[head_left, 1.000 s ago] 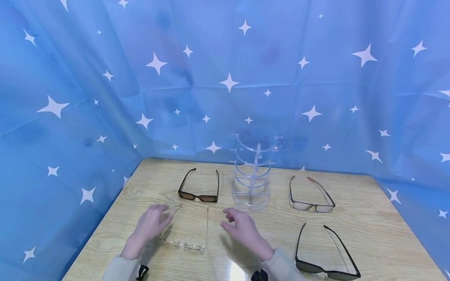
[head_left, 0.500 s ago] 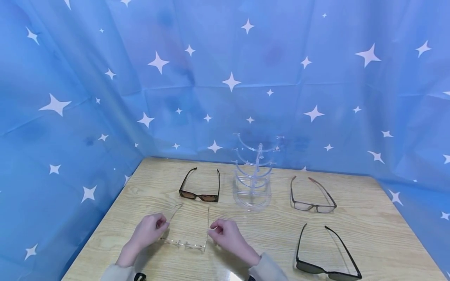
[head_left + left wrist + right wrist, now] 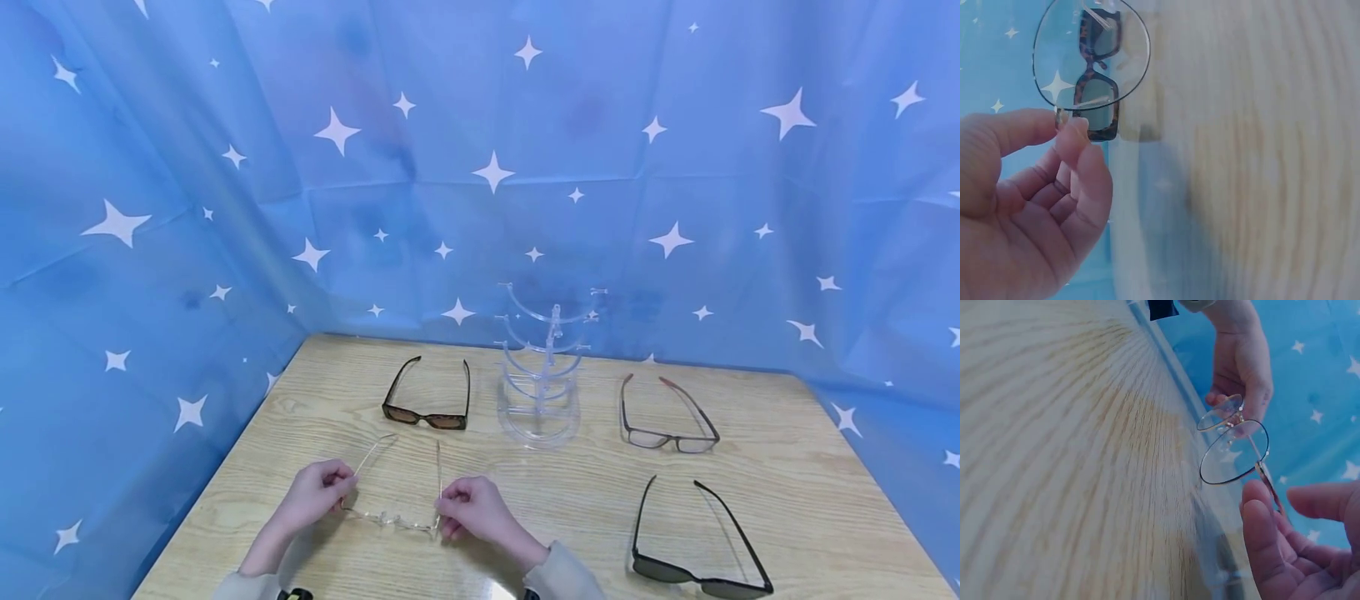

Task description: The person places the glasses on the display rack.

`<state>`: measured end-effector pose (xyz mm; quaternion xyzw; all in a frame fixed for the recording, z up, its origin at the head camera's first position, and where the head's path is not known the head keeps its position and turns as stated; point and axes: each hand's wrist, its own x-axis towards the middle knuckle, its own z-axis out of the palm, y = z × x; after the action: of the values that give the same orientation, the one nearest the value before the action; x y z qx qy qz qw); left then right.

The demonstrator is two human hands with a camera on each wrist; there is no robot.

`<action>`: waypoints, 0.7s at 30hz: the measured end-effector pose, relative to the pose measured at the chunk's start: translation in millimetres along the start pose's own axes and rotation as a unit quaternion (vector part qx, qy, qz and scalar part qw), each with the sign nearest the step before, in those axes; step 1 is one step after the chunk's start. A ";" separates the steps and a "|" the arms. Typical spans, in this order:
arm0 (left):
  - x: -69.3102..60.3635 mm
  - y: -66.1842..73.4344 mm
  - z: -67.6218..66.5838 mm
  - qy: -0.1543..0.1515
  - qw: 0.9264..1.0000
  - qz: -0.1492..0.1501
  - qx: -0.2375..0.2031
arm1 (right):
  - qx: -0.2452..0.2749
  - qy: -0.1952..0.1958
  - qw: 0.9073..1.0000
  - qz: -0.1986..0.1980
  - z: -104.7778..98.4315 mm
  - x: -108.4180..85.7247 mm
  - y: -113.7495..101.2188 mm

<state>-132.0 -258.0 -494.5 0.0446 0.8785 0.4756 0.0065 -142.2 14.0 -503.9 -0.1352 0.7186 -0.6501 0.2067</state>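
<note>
Thin-rimmed clear eyeglasses (image 3: pixel 384 519) lie between both hands, temples unfolded and pointing away. My left hand (image 3: pixel 313 496) pinches the left temple near its hinge between thumb and finger; the left wrist view shows this grip beside a round lens (image 3: pixel 1129 81). On the other side, my right hand (image 3: pixel 480 510) holds the right temple close to the hinge. In the right wrist view, that temple runs between the right hand's thumb and curled fingers (image 3: pixel 1261 534), and the rims appear raised a little off the table. Part of each temple is hidden by fingers.
Behind the hands are tortoiseshell sunglasses (image 3: pixel 423 418) and a clear tiered display stand (image 3: pixel 538 437). To the right lie dark-framed eyeglasses (image 3: pixel 667 437) and black sunglasses (image 3: pixel 697 579). A blue star-patterned cloth (image 3: pixel 480 167) hangs along the wooden table's (image 3: pixel 585 517) back and left.
Both hands have come down and inward onto the temples of the clear eyeglasses, the right hand moving left. The eyeglasses have shifted and tilted slightly. The other glasses and the stand stay put.
</note>
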 end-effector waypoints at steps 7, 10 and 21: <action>-2.5 2.4 -1.4 -0.026 0.998 -0.039 -0.052 | 0.054 -0.010 0.998 0.023 -0.6 -4.3 -0.4; -3.1 3.0 -0.9 -0.037 0.996 -0.033 -0.080 | 0.071 -0.014 0.997 0.026 -2.6 -6.6 -1.1; -4.2 12.0 6.2 -0.095 0.980 -0.028 -0.170 | 0.094 -0.018 0.995 0.032 -21.1 -19.5 -6.5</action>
<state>-126.6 -246.6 -488.1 0.0637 0.7811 0.6112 0.1108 -135.6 40.8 -493.7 -0.1036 0.6545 -0.7054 0.2516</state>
